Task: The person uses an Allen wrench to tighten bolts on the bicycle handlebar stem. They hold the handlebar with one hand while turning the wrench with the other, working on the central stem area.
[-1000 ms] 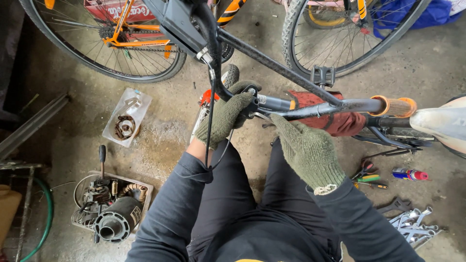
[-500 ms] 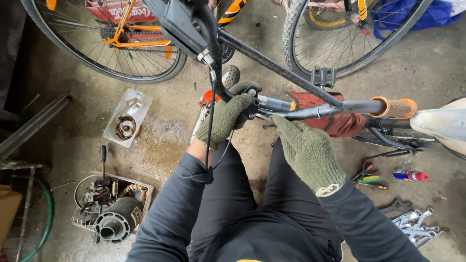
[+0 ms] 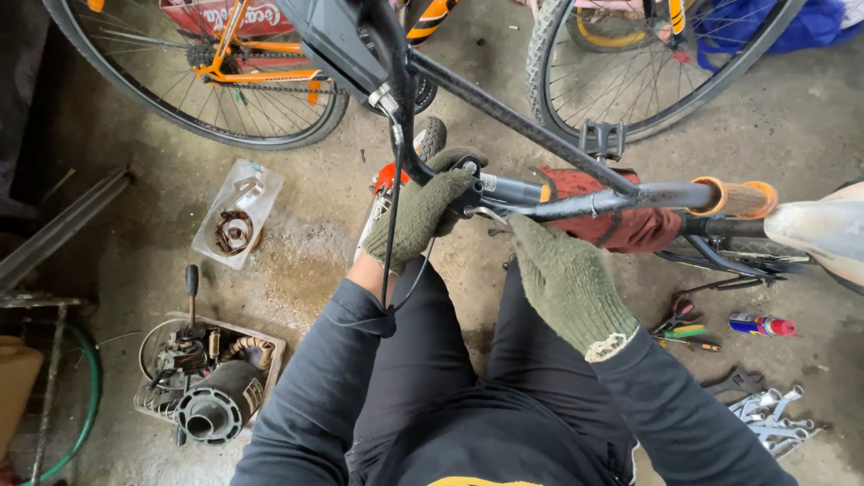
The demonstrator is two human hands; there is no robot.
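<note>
L hand (image 3: 421, 212): gloved, fingers clamped on handlebar (image 3: 576, 200) at brake lever.
R hand (image 3: 567, 286): gloved, just below handlebar; fingertips pinch cable (image 3: 490, 212).
Spanners (image 3: 765, 416): floor, well below-right of handlebar.

Left hand (image 3: 421, 213) and right hand (image 3: 565, 281): both in knitted olive-green cloth gloves, coarse weave, matt, fuzzy; right cuff frayed pale at the edge. Handlebar (image 3: 585, 200): dark metal tube, smooth, dull sheen, scuffed. Handlebar grip (image 3: 740, 198): orange with a tan, rough-textured middle, matt. Brake cable (image 3: 389, 225): thin, black, smooth plastic-looking sheath. Sleeves (image 3: 315, 396): dark blue cloth, matt, soft folds. Floor (image 3: 297, 261): concrete, rough, grey, stained and dusty. Electric motor (image 3: 220, 407): black metal housing, faint gloss, grimy. Wrenches (image 3: 769, 416): bare metal, bright silver. Spray can (image 3: 760, 324): glossy metal, red plastic cap.
</note>
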